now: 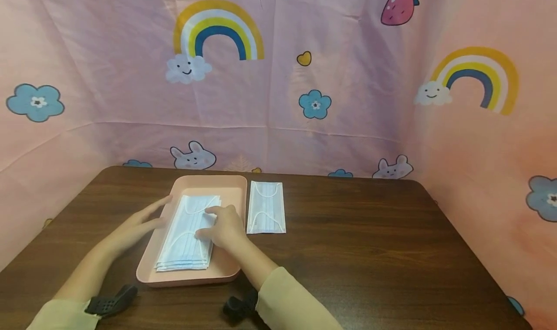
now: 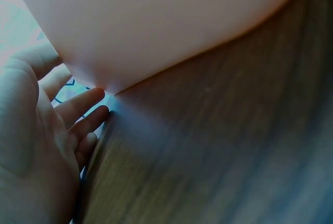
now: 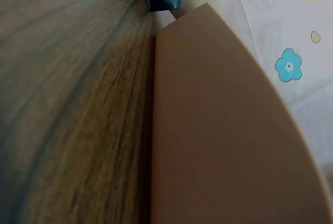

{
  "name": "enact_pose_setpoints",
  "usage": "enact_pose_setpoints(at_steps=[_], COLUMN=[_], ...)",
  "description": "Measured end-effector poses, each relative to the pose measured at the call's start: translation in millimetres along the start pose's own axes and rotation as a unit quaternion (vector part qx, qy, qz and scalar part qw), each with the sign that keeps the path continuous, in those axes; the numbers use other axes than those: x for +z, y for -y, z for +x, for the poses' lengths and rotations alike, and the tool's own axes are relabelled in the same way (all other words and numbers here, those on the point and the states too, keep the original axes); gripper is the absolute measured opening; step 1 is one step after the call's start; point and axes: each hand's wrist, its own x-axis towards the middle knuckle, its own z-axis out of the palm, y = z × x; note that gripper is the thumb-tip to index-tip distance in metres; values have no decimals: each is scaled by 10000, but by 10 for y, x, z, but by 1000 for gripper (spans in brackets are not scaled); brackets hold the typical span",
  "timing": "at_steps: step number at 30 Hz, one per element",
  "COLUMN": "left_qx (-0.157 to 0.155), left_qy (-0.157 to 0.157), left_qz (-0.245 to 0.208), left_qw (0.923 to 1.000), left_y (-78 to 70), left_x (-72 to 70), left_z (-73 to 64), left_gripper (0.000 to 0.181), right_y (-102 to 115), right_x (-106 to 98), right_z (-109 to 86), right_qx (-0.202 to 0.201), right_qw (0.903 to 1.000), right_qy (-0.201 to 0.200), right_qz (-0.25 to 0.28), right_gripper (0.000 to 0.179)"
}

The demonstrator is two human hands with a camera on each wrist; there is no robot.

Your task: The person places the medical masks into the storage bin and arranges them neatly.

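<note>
A pink tray (image 1: 228,264) holds a stack of pale blue face masks (image 1: 184,240) with white ear loops. My right hand (image 1: 228,226) reaches over the stack's right side, thumb and index finger apart, their tips at the top mask. Whether they press on it is hard to tell. Beside the tray's left rim is my left hand (image 1: 141,226), its fingers extended. The left wrist view has these loosely bent fingers (image 2: 80,107) at the tray's outer wall (image 2: 156,21). In the right wrist view the tray wall (image 3: 223,130) hides my right hand.
One more face mask (image 1: 266,214) lies flat on the brown table (image 1: 370,243), just right of the tray. Cloth printed with rainbows and flowers (image 1: 315,104) hangs behind the table and at its sides. A black wrist device (image 1: 112,302) sits at my left sleeve.
</note>
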Motion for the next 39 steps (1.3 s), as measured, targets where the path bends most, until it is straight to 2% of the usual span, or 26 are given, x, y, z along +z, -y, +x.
enact_pose_setpoints(at_steps=[3,5,8,12,18,22,28,36,39], left_qx=[-25,-48,-48,-31,-93,-101,-87,-60,-48], left_qy=[19,20,3,-40,-54,24,-26,5,-4], left_qz=[-48,0,86,154,34,27,68,-14,-43], left_qw=[10000,10000,10000,9999,9999,9999,9999,10000,10000], left_y=[15,17,5,-18,-28,-22,-53,-11,8], left_x=[11,18,11,-19,-33,-18,-36,-13,7], left_z=[-4,-1,-2,-8,-15,-14,-11,-18,-17], left_gripper=[61,61,61,61,63,63,64,63,63], right_y=[-14,-42,-87,-147,-328,-492,-725,-1082,-1212], right_x=[-45,-84,-163,-254,-376,-499,-720,-949,-1001], right_z=[-37,-60,-86,-86,-39,-9,51,69,78], right_qx=[-304,-534,-943,-1228,-1564,-1651,-1566,-1435,-1415], right_qw=[9991,9960,9849,9662,9519,9506,9571,9670,9729], right_qy=[-57,-64,-49,-122,-498,-762,-1028,-1073,-971], right_qz=[289,712,1454,2265,2587,2516,2211,1810,1548], right_gripper=[48,45,42,39,37,36,36,40,44])
